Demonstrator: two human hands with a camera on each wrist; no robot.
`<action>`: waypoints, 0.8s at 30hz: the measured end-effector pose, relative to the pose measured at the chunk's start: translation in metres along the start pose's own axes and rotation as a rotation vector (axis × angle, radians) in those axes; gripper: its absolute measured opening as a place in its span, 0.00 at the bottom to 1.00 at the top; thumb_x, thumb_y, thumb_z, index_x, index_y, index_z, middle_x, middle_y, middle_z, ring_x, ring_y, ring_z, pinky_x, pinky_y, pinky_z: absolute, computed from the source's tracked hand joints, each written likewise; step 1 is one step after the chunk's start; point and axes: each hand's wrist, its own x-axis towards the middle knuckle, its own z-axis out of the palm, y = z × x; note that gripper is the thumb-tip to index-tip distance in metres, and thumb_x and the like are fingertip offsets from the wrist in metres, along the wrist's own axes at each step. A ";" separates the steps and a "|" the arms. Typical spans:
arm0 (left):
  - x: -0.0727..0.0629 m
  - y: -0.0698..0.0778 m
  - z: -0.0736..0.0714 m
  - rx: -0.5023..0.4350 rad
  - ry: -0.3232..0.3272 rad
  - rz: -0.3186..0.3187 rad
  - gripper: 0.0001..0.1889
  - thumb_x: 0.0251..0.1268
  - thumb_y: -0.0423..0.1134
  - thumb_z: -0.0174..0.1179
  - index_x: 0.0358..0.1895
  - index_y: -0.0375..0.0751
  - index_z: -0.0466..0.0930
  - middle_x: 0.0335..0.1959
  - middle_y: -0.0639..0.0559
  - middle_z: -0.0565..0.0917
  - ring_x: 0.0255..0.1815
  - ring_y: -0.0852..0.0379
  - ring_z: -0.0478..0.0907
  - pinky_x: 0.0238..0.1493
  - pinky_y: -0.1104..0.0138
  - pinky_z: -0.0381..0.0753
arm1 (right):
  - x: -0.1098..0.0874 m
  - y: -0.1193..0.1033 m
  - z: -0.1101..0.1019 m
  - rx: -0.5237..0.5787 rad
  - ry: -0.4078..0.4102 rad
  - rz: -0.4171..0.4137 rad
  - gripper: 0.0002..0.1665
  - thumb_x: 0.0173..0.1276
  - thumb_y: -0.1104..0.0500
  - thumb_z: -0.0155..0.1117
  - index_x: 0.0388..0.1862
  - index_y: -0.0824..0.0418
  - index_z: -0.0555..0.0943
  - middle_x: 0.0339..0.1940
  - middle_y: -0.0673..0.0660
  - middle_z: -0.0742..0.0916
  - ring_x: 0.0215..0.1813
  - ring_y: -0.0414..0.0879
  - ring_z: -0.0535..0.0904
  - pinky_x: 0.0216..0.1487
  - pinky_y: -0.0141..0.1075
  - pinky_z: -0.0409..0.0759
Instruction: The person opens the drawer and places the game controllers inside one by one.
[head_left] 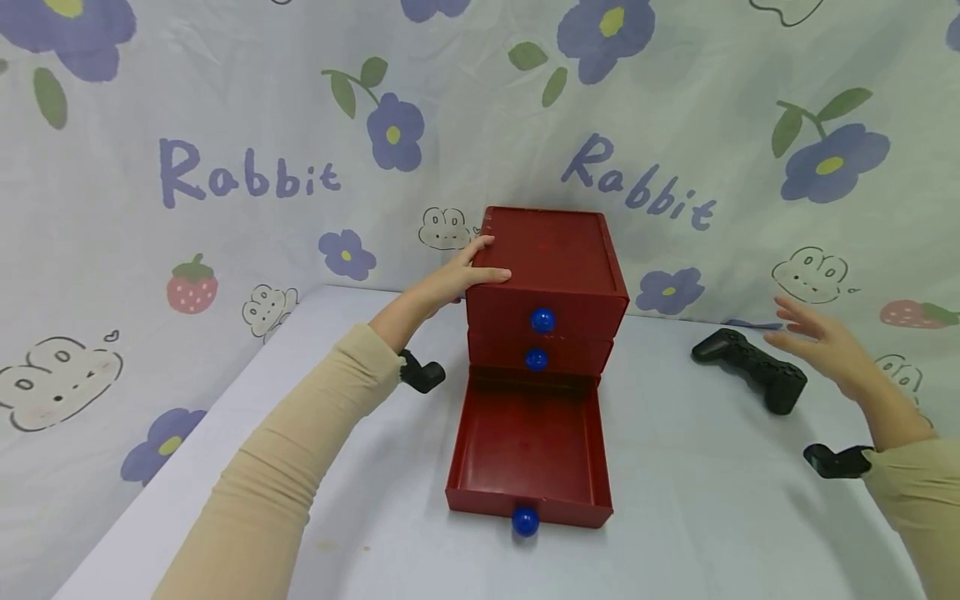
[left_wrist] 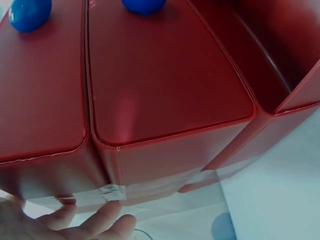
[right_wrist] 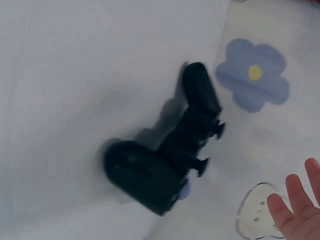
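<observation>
A red drawer cabinet (head_left: 551, 250) with blue ball knobs stands in the middle of the head view. Its bottom drawer (head_left: 525, 450) is pulled out and holds nothing; the two drawers above are closed. My left hand (head_left: 457, 273) rests on the cabinet's left upper edge, fingers extended on the top and along the side. In the left wrist view, fingers (left_wrist: 102, 220) lie beside the cabinet's side wall. A black game controller (head_left: 750, 367) lies on the table at right. My right hand (head_left: 828, 346) hovers just beside it, fingers spread and apart from it.
The white table (head_left: 675, 517) runs back to a patterned cloth (head_left: 480, 125) with flowers and rabbits, hanging close behind the cabinet. A thin blue item (head_left: 750, 324) lies behind the controller, its kind unclear. The pulled-out drawer juts toward me.
</observation>
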 end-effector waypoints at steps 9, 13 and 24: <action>0.000 0.000 0.001 0.005 0.008 0.003 0.40 0.58 0.55 0.55 0.71 0.63 0.43 0.72 0.52 0.46 0.68 0.48 0.50 0.61 0.44 0.57 | 0.006 0.047 0.004 0.010 0.017 0.146 0.46 0.68 0.44 0.51 0.74 0.49 0.37 0.70 0.74 0.47 0.67 0.75 0.40 0.57 0.70 0.46; 0.000 0.000 0.000 -0.002 0.010 0.004 0.40 0.58 0.55 0.55 0.71 0.64 0.42 0.72 0.52 0.44 0.69 0.47 0.49 0.62 0.43 0.56 | 0.012 0.084 0.005 0.094 0.062 0.234 0.48 0.66 0.41 0.52 0.73 0.46 0.36 0.72 0.66 0.45 0.70 0.69 0.34 0.64 0.64 0.39; 0.000 0.000 0.000 -0.002 0.002 -0.005 0.40 0.57 0.56 0.55 0.71 0.65 0.42 0.72 0.53 0.44 0.69 0.48 0.50 0.62 0.44 0.56 | 0.007 0.097 0.020 0.135 0.013 0.333 0.54 0.65 0.40 0.54 0.72 0.54 0.31 0.70 0.70 0.37 0.68 0.73 0.30 0.60 0.68 0.41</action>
